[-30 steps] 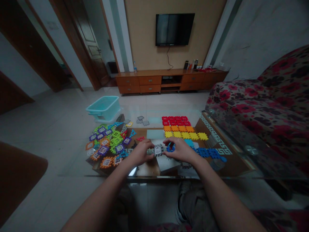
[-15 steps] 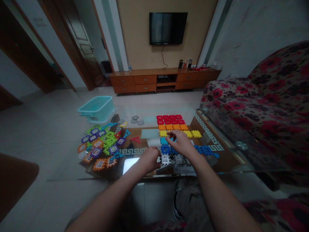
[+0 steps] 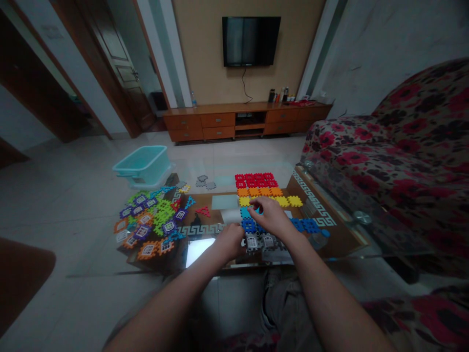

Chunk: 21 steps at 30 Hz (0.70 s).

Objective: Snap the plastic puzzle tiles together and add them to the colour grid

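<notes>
My left hand [image 3: 230, 240] is closed, its fingertips down at the left edge of a grey window tile [image 3: 252, 243]; what they hold, if anything, is hidden. My right hand [image 3: 270, 213] hovers over a light blue tile [image 3: 245, 213], its fingers bent and thumb apart, with no piece visible between them. Interlocking plastic tiles lie in colour rows on the glass table [image 3: 348, 247]: red tiles [image 3: 255, 180] farthest, then orange tiles [image 3: 260, 191], yellow tiles [image 3: 294, 201], light blue, dark blue tiles [image 3: 309, 225] and grey nearest me. My right hand covers part of the blue rows.
A mixed pile of green tiles [image 3: 164, 215], purple window tiles [image 3: 169, 227] and orange window tiles [image 3: 148, 250] spreads on the left. Loose grey pieces [image 3: 202, 181] and a red triangle [image 3: 203, 211] lie mid-table. Beyond are a teal bin [image 3: 142, 166] and a bottle [image 3: 319, 238] at right.
The view has shifted slightly, so the scene sits a little farther left. Both hands stay nearly where they were over the tile rows. No tile has visibly moved.
</notes>
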### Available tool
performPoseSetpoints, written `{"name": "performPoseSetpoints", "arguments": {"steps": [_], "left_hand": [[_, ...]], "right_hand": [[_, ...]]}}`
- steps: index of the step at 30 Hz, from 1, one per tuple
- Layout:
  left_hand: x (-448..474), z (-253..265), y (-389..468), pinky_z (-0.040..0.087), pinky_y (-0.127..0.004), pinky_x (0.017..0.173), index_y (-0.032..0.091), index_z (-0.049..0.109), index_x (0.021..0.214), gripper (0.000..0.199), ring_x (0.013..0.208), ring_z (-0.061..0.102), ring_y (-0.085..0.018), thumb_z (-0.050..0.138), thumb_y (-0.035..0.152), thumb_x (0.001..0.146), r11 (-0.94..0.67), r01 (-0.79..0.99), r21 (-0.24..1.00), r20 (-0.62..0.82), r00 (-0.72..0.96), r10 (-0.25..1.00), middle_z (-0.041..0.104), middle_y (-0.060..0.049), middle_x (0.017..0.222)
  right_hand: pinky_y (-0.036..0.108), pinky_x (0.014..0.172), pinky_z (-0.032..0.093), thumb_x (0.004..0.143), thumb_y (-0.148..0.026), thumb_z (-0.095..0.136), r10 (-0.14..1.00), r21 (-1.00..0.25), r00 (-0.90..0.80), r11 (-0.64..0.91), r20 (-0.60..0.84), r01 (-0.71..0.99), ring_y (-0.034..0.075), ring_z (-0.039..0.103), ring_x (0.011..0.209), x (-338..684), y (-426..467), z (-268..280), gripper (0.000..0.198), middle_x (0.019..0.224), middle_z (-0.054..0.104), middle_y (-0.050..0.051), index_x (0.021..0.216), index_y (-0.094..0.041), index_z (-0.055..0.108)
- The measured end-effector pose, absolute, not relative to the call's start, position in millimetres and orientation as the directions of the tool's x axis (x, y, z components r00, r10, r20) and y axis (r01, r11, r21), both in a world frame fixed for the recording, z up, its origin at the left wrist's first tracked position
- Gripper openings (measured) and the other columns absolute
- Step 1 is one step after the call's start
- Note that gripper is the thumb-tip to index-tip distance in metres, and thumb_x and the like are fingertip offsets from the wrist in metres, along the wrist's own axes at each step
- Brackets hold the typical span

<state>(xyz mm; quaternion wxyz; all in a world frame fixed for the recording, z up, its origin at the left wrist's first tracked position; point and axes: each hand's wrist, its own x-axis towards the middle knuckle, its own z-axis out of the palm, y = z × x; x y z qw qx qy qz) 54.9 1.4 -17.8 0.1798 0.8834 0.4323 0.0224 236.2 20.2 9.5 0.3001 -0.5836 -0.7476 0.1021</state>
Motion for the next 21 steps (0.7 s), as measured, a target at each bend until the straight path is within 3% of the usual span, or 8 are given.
{"name": "performPoseSetpoints", "arguments": {"steps": [21], "left_hand": [[63.0,-13.7,4.3,0.053,-0.036,0.083,0.017,0.070,0.091,0.023,0.092,0.067,-0.029,0.070,0.019,0.068,-0.581,0.760,0.291,-0.145,0.635,0.759,0.070,-0.014,0.101]], "right_hand": [[0.033,0.073,0.048,0.086,-0.023,0.060,0.934,-0.513,-0.171,0.318,0.314,0.797,0.021,0.065,0.079,235.9,17.7,10.9,0.013,0.087,0.072,0.008,0.092,-0.017,0.070]]}}
